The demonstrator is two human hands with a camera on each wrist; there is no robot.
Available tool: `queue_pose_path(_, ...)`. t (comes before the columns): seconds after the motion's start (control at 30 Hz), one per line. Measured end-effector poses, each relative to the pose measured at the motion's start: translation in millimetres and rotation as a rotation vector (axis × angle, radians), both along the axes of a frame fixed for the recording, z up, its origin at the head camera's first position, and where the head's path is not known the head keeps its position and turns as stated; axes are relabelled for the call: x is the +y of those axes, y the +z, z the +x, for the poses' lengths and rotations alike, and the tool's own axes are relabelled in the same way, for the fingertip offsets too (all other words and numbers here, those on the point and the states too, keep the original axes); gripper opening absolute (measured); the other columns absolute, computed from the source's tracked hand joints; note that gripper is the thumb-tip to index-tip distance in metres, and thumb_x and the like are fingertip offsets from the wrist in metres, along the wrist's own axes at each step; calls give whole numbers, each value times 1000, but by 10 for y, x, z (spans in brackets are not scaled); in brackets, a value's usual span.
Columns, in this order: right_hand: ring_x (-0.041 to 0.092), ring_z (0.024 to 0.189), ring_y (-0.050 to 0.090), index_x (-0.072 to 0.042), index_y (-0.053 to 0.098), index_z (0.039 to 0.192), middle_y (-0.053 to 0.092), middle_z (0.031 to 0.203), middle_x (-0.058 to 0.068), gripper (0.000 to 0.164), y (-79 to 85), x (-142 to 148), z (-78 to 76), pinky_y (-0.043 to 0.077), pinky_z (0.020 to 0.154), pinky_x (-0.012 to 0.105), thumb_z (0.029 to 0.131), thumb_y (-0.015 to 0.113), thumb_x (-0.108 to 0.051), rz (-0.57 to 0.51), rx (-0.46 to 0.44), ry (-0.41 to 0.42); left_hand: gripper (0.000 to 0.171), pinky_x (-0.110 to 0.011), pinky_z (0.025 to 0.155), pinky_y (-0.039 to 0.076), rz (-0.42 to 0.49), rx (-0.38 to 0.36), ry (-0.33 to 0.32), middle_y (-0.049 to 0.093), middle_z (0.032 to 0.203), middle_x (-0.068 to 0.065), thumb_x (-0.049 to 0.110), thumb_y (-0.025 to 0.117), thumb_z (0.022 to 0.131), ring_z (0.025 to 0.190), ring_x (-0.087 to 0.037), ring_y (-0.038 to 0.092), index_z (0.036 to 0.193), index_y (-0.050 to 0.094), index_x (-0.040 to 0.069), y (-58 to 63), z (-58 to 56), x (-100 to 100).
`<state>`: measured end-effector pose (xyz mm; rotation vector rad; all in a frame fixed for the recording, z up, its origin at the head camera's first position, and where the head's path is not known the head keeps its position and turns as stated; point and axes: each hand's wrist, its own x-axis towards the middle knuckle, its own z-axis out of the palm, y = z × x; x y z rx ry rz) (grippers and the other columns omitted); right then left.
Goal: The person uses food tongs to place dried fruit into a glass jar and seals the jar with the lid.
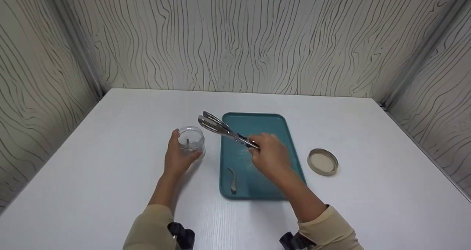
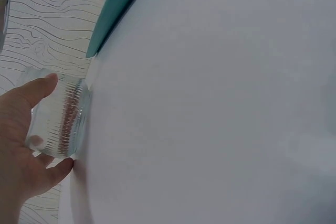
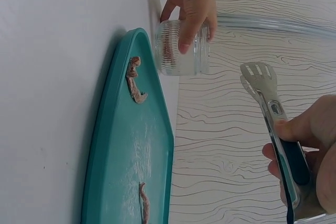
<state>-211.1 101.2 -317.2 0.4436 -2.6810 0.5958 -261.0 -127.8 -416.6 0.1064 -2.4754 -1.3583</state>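
My left hand (image 1: 178, 158) grips a clear ribbed glass jar (image 1: 198, 147) standing on the table left of the tray, thumb and fingers round its side. Through the glass in the left wrist view, something reddish-brown (image 2: 68, 119) shows low in the jar. My right hand (image 1: 270, 154) holds metal tongs (image 1: 220, 128) above the teal tray (image 1: 254, 121), their slotted ends pointing toward the jar with nothing visible between them. One thin, shrivelled brownish piece (image 1: 233, 183) lies in the tray's near left corner. A second such piece (image 3: 144, 203) shows in the right wrist view.
A round lid (image 1: 322, 162), inner side up, lies on the white table (image 1: 368, 198) to the right of the tray. Wood-grain patterned panels (image 1: 228, 40) stand at the back and both sides.
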Motion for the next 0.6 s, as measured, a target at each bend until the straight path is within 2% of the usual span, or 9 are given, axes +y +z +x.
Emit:
queue_pose_path(0.3,20,75,52,-10,65,99,57,82,3,22,8,189,-28,44,57,35,76,64,-10,-16,-48,-41,89,-43,99,21,-19,0,0,27,134,-18,22,73,67,123,-31,23,135,17,6,6,-11,-7)
queue_pose_path(0.6,22,75,50,-9,64,101,56,83,5,24,28,408,-42,43,57,37,77,63,-11,-24,-88,-77,91,-44,99,21,-10,-44,7,25,136,-17,22,73,67,123,-31,23,135,15,7,18,-3,8)
